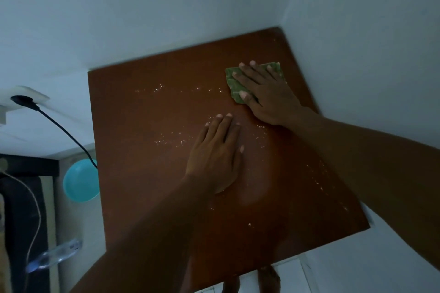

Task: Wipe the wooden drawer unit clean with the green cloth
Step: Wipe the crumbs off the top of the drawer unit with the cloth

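The wooden drawer unit (147, 173) shows only its reddish-brown top, seen from above in a room corner. Pale crumbs and dust lie scattered across it. The green cloth (232, 79) lies flat near the top's far right corner. My right hand (266, 95) presses flat on the cloth, fingers spread, covering most of it. My left hand (215, 152) rests palm down on the bare wood in the middle, fingers together, holding nothing.
White walls meet the unit at the back and right. To the left a black plug and cable (59, 126) hang from a wall socket. On the floor lie a turquoise bowl (79, 182) and a clear plastic bottle (54, 256). My feet (252, 280) show below the front edge.
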Motion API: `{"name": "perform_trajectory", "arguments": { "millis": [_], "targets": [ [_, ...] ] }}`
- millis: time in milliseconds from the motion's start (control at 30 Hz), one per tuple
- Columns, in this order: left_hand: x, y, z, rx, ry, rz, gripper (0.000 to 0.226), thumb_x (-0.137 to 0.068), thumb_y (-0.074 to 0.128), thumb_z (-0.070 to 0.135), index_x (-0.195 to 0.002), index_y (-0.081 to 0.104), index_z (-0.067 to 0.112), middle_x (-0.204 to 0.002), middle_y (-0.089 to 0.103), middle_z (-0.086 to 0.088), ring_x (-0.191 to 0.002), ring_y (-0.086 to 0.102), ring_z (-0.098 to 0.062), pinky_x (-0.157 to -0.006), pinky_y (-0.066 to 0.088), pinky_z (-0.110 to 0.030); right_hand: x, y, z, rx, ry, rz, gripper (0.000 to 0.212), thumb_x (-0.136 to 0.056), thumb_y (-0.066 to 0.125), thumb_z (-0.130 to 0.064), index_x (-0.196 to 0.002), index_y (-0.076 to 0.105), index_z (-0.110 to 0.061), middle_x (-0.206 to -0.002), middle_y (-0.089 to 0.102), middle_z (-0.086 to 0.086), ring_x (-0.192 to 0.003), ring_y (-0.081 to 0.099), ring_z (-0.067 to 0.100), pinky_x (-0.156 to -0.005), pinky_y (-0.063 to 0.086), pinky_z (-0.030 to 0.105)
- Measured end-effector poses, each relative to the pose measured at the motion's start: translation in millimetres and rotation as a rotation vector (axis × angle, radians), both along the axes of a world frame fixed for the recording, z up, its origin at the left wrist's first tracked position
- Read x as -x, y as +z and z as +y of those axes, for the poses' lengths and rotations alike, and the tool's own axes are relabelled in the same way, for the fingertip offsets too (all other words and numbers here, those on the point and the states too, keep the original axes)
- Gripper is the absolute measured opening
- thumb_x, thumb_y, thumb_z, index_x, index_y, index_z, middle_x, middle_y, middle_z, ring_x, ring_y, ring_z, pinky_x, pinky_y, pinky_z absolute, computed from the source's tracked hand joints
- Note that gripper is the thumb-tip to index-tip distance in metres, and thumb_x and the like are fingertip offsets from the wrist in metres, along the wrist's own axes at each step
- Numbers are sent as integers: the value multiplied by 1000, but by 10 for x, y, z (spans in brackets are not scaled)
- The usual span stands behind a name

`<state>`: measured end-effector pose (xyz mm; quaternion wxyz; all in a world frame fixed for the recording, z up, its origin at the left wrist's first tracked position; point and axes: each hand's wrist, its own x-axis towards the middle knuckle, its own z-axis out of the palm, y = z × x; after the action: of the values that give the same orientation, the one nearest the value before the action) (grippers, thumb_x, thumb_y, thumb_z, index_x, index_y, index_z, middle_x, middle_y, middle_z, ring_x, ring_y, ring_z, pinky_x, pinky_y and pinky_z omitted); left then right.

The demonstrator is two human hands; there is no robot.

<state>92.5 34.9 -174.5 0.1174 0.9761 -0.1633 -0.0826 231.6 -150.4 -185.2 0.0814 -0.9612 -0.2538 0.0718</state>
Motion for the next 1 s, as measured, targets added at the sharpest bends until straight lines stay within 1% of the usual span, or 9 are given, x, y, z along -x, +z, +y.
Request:
{"name": "perform_trajectory", "arguments": {
  "millis": [100, 167, 333, 433, 567, 733, 900, 1000],
  "targets": [
    [87, 30, -57, -4, 5, 32, 61, -104, 24, 45, -157, 29, 15, -167, 19, -10, -155, 10, -26, -124, 10, -43, 210, -16, -105, 8, 19, -2, 56, -104, 24, -45, -158, 20, -29, -168, 16, -3, -156, 7, 19, -126, 10, 47],
    [165, 48, -106, -15, -4, 53, 62, -104, 21, 46, -158, 25, 16, -168, 14, -9, -156, 6, -25, -124, 6, -42, 393, -24, -191, 12, 30, -13, 56, -104, 25, -45, -158, 22, -29, -167, 18, -2, -156, 9, 20, -125, 13, 49],
    [442, 62, -228, -5, 23, 72, 63, -103, 21, 47, -158, 25, 16, -168, 15, -9, -156, 7, -25, -124, 9, -43, 891, -31, -448, 11, 18, -48, 55, -104, 30, -43, -157, 26, -28, -166, 22, -2, -155, 12, 19, -124, 16, 49],
    [654, 76, -338, -12, 46, 76, 65, -102, 18, 49, -158, 25, 17, -168, 16, -8, -155, 8, -25, -124, 10, -43, 1250, -40, -632, -5, 14, -64, 55, -104, 34, -42, -157, 27, -29, -166, 22, -3, -155, 12, 19, -125, 15, 47],
    [1038, 94, -503, -18, 82, 89, 66, -101, 17, 49, -158, 27, 17, -167, 18, -9, -155, 11, -26, -125, 14, -45, 1775, -48, -906, -27, 1, -49, 56, -103, 35, -43, -157, 25, -32, -167, 20, -6, -155, 10, 16, -125, 13, 45],
    [1653, 145, -781, 13, 157, 113, 60, -104, 25, 46, -157, 28, 16, -167, 19, -10, -154, 13, -28, -124, 13, -45, 2521, -71, -1242, -140, -20, -84, 51, -102, 40, -36, -152, 40, -29, -162, 32, -4, -153, 22, 19, -123, 21, 47],
    [2140, 102, -1039, 4, 208, 158, 64, -103, 18, 50, -159, 16, 20, -169, 3, -8, -156, -2, -25, -124, 5, -43, 2978, -119, -1342, -281, -77, -73, 45, -102, 38, -30, -145, 50, -26, -157, 40, -3, -151, 28, 19, -121, 25, 49],
    [2260, 81, -1090, -8, 229, 149, 65, -102, 17, 51, -159, 16, 20, -169, 3, -7, -156, -2, -25, -124, 7, -44, 3207, -164, -1393, -322, -78, -83, 44, -102, 39, -26, -143, 52, -23, -155, 42, -3, -150, 30, 20, -122, 25, 48]
  ]
}}
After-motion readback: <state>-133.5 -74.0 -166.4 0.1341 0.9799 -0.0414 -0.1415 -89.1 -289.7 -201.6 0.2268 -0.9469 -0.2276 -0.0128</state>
